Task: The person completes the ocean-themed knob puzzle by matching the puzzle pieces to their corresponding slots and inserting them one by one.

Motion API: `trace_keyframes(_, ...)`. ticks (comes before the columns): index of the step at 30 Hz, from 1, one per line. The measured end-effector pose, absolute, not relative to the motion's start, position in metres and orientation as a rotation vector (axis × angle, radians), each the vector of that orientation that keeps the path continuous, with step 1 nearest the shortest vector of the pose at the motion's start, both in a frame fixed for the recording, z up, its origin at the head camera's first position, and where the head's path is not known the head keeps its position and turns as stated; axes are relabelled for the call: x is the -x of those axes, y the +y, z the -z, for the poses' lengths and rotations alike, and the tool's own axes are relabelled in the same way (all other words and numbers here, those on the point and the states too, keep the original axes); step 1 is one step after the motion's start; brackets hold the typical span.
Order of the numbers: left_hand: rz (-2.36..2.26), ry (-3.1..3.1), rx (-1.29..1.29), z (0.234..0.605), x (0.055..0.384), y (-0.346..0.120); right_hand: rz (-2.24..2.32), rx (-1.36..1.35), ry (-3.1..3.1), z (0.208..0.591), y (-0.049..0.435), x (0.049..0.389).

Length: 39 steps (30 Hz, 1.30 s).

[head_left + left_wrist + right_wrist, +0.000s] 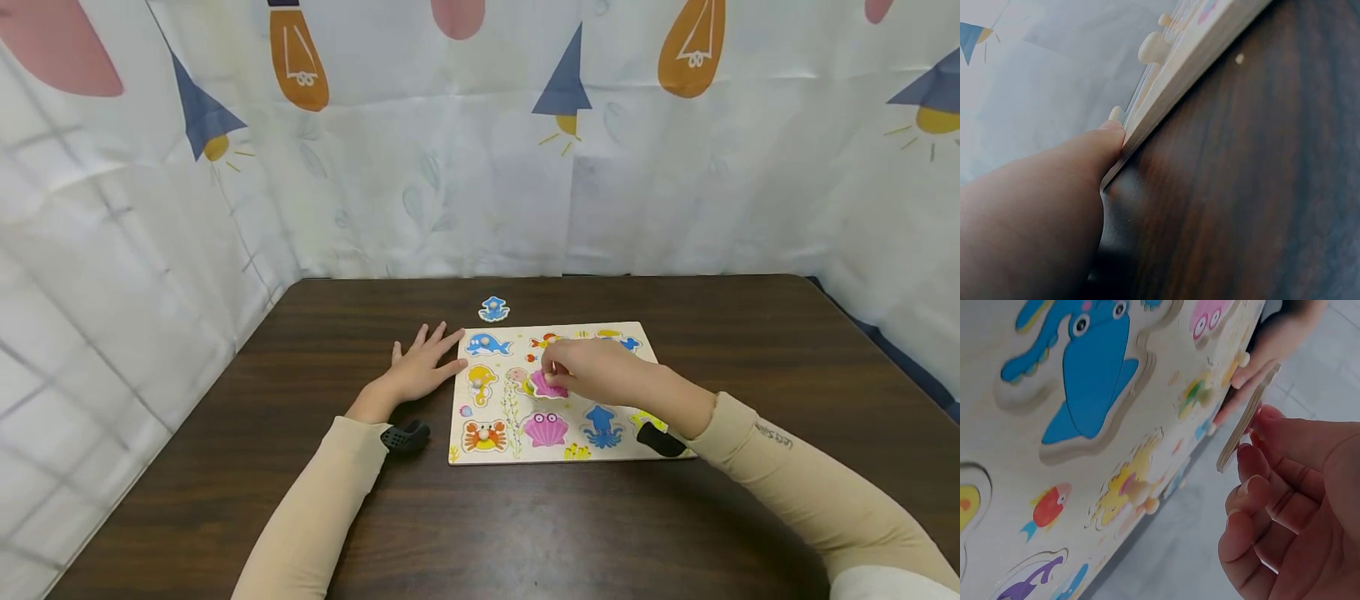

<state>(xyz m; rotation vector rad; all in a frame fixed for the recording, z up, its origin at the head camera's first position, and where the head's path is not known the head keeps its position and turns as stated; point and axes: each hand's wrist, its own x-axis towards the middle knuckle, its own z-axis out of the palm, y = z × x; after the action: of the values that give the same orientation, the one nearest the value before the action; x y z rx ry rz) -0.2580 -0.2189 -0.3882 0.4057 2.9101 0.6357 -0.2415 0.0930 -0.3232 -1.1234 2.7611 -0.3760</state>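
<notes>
My right hand (596,369) pinches a pink shell puzzle piece (549,386) above the middle of the wooden puzzle board (525,457). In the right wrist view the held piece (1244,425) shows edge-on between thumb and fingertips, raised off the board. My left hand (416,372) lies at the board's left edge with fingers spread, its thumb (1107,147) touching the edge in the left wrist view. A pink shell picture with eyes (545,429) shows in the board's front row, beside a blue squid picture (602,427).
Behind the board, a blue octopus piece (493,309) lies on the dark wooden table (375,517). Knobbed pieces sit in the board, among them a whale (487,344), a seahorse (481,383) and a crab (484,436). A patterned curtain (465,192) hangs behind the table.
</notes>
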Motion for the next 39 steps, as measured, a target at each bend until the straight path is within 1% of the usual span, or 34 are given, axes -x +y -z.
trace_keyframes(7,-0.646,2.902,-0.408,0.389,0.26,-0.22,0.356,1.109,2.734,0.325,0.088,0.231)
trace_keyframes(13,-0.642,2.907,-0.4,0.388,0.259,-0.22,0.316,1.186,2.724,0.33,0.088,0.224)
trace_keyframes(39,-0.657,2.895,-0.403,0.386,0.257,-0.219,0.271,1.297,2.684,0.339,0.084,0.216)
